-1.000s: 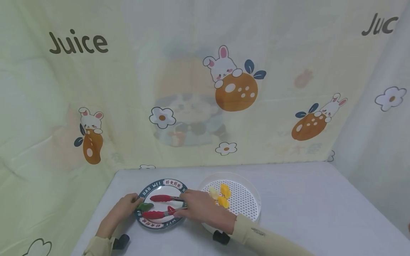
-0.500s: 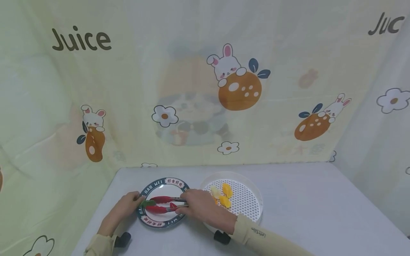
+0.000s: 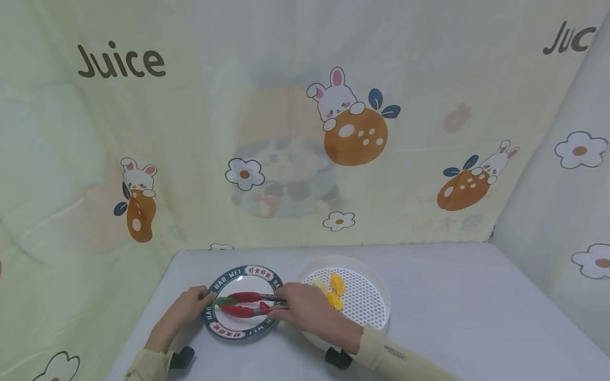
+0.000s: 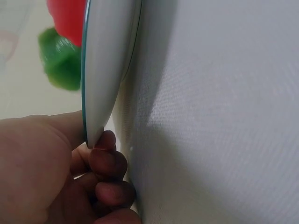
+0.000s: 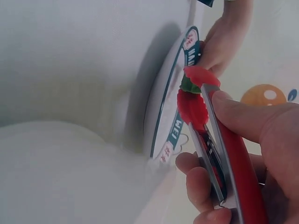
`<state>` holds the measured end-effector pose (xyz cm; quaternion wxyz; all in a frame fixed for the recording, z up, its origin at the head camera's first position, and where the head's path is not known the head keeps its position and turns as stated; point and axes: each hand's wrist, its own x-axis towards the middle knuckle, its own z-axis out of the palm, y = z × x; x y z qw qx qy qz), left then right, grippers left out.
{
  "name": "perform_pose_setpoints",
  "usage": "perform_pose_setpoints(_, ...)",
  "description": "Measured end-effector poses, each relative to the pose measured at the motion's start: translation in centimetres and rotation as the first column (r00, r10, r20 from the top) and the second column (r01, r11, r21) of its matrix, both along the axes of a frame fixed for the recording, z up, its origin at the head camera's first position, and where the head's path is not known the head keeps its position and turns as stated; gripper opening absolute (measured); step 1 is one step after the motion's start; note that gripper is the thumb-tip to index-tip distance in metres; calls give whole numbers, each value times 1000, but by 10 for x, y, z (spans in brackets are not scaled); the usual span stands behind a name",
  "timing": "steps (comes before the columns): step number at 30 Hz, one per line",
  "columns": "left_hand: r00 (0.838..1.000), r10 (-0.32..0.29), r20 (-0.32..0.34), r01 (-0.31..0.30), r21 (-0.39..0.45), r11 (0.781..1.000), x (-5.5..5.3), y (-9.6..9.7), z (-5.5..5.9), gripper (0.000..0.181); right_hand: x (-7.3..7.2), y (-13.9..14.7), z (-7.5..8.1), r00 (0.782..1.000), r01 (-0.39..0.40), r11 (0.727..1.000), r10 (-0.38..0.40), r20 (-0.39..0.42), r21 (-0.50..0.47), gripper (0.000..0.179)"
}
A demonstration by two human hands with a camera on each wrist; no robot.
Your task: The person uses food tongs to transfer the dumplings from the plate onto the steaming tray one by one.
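Note:
In the head view, my left hand [image 3: 189,304] pinches the left rim of a white plate [image 3: 230,333] with a dark green lettered border. The left wrist view shows its thumb above the plate's edge [image 4: 103,70] and its fingertips under it. My right hand [image 3: 307,311] grips red-tipped metal tongs [image 3: 240,312] over the plate. In the right wrist view, a crinkled green piece [image 5: 189,86], like a bit of vegetable, sits between the red tips. How firmly they clasp it, I cannot tell.
Right of the plate stands a round white perforated tray [image 3: 383,299], partly covered by my right hand and forearm. It bears yellow pieces [image 3: 337,284] and a pale piece [image 3: 320,284]. A printed curtain [image 3: 286,227] hangs behind the table [image 3: 452,307].
The tongs' tips have come closer together around the green piece. My right hand, the tongs and the green piece have shifted slightly right. My left hand stays at the plate's rim.

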<state>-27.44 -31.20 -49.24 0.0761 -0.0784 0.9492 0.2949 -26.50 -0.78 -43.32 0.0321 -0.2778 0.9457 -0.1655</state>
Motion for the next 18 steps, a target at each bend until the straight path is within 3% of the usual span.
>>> perform_pose_setpoints(18, 1000, 15, 20, -15, -9, 1000, 1, 2, 0, 27, 19, 55, 12, 998, 30, 996, -26, 51, -79, 44)
